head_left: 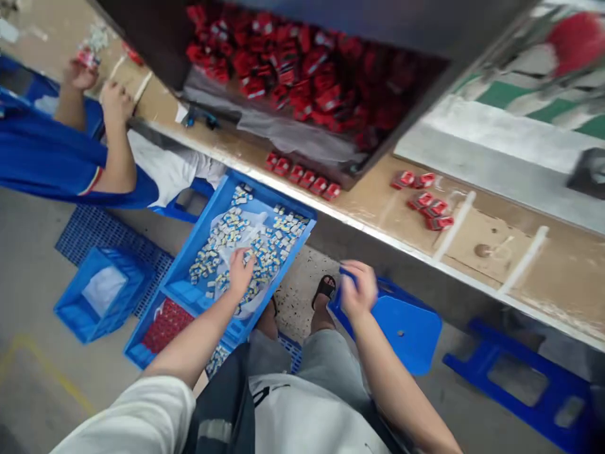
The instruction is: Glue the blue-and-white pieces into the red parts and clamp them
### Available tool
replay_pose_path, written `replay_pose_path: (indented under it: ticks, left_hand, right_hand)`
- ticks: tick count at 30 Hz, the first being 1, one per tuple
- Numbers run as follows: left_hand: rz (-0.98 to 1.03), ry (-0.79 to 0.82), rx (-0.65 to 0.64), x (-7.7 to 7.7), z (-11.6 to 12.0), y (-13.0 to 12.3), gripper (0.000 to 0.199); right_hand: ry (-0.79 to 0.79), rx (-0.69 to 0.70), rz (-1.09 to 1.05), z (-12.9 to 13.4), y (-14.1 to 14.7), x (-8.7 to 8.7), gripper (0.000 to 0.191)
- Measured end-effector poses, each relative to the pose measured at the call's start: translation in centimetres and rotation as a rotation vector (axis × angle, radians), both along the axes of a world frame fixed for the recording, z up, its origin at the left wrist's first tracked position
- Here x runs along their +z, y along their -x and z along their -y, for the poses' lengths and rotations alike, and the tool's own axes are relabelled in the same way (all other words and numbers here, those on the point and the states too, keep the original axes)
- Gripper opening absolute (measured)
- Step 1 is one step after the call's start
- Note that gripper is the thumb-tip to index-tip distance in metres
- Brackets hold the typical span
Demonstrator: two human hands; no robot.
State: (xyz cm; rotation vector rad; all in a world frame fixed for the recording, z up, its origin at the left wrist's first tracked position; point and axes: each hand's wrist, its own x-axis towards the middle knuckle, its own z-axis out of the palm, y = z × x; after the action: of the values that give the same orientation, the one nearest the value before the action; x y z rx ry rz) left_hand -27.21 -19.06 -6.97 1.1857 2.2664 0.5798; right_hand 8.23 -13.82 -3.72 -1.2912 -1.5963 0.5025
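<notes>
My left hand (242, 272) is over a blue tray (177, 280) of small white, blue and yellow pieces (271, 252). Its fingers are bent down at the pieces, and whether they pinch one is too small to tell. To the right, my right hand (359, 287) hangs in the air between the tray and a blue stool (404, 331), below the bench edge. Its fingers are curled and blurred, and anything inside them is hidden.
A wooden bench (368, 208) crosses the view, bearing red parts (307, 179) and a large box (155, 50) of red pieces. A person in blue (51, 148) works at the left. Blue crates (94, 315) stand on the floor; another blue stool (510, 391) is at the right.
</notes>
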Motion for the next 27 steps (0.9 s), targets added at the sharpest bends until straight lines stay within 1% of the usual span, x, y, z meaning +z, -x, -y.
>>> replay_pose_path:
  ticks: [1,2,3,4,5,6,7,8,10,12,15,16,18,20,23,25,27]
  left_hand:
    - [0.018,0.046,0.064,-1.1,0.3,1.9,0.031]
    - [0.049,0.085,0.103,-2.2,1.0,3.3,0.032]
    - [0.086,0.117,0.135,-3.3,2.0,4.1,0.032]
    - [0.122,0.149,0.172,-4.4,3.2,4.4,0.032]
    - [0.157,0.175,0.21,-5.3,4.5,4.3,0.032]
    - [0.186,0.192,0.245,-6.1,5.6,4.0,0.034]
    - [0.211,0.2,0.275,-6.8,6.6,3.5,0.036]
    - [0.232,0.202,0.299,-7.3,7.2,3.0,0.039]
    - [0.269,0.204,0.335,-7.9,7.4,2.1,0.048]
    - [0.33,0.24,0.392,-8.2,6.5,1.7,0.058]
    - [0.429,0.32,0.504,-8.7,4.4,1.6,0.067]
    - [0.452,0.335,0.536,-8.8,3.9,1.6,0.069]
    - [0.477,0.335,0.583,-9.0,3.3,1.4,0.072]
    - [0.496,0.307,0.631,-9.2,3.2,1.1,0.072]
    - [0.519,0.228,0.706,-9.8,3.3,0.7,0.071]
    - [0.538,0.171,0.746,-10.4,3.2,0.8,0.07]
    - [0.568,0.106,0.752,-11.0,3.1,1.0,0.065]
  right_hand:
    - [0.135,0.203,0.042,-1.0,4.7,-0.8,0.027]
    - [0.252,0.333,0.127,-2.7,9.1,-1.8,0.031]
    - [0.351,0.394,0.255,-4.9,13.1,-2.9,0.036]
    - [0.446,0.411,0.414,-7.3,16.4,-4.1,0.044]
    - [0.546,0.384,0.576,-9.8,19.1,-5.3,0.051]
    - [0.647,0.353,0.708,-12.1,21.0,-6.4,0.056]
    - [0.75,0.378,0.805,-13.9,22.2,-7.4,0.059]
    - [0.81,0.4,0.876,-15.3,22.8,-8.4,0.063]
    - [0.876,0.412,0.934,-16.4,22.9,-9.9,0.074]
    - [0.912,0.368,0.933,-15.9,22.4,-11.0,0.083]
    - [0.983,0.346,0.916,-13.2,22.5,-11.9,0.084]
    - [1.017,0.354,0.871,-12.0,22.9,-12.1,0.082]
    - [1.094,0.339,0.698,-9.4,24.2,-12.5,0.076]
    - [1.145,0.305,0.515,-6.5,25.8,-12.9,0.068]
    - [1.119,0.301,0.385,-2.4,28.1,-13.5,0.059]
    - [1.089,0.317,0.307,-0.4,29.4,-14.0,0.053]
    - [1.064,0.338,0.231,0.8,30.3,-14.5,0.045]
